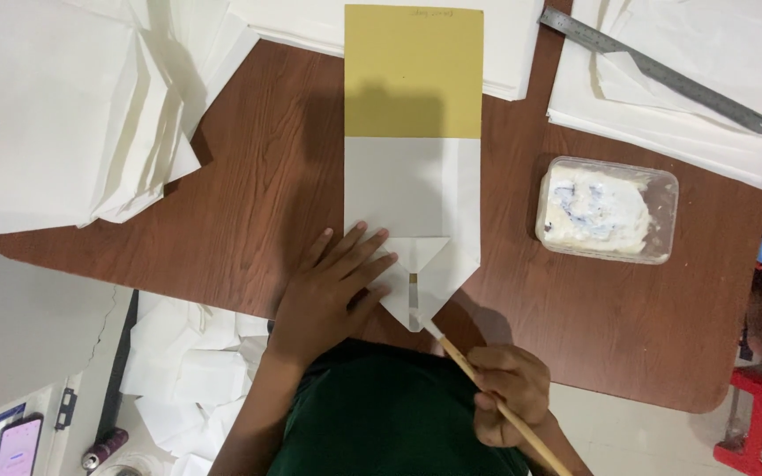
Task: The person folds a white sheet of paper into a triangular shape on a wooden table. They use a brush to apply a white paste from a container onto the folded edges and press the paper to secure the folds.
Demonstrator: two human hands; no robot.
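Note:
A white paper bag point(412, 198) lies flat on the brown wooden table point(257, 185), folded around a mustard-yellow card point(414, 70) that sticks out at the far end. Its near end is folded into a pointed flap point(416, 282). My left hand point(332, 286) lies flat with fingers spread, pressing the left side of that flap. My right hand point(509, 392) grips a thin wooden stick point(478, 379) whose white-smeared tip touches the flap's point.
A clear plastic tub of white paste point(606, 209) stands to the right of the bag. A steel ruler point(654, 70) lies on paper sheets at the far right. Stacks of white paper bags point(72, 106) fill the far left; more lie on the floor point(191, 370).

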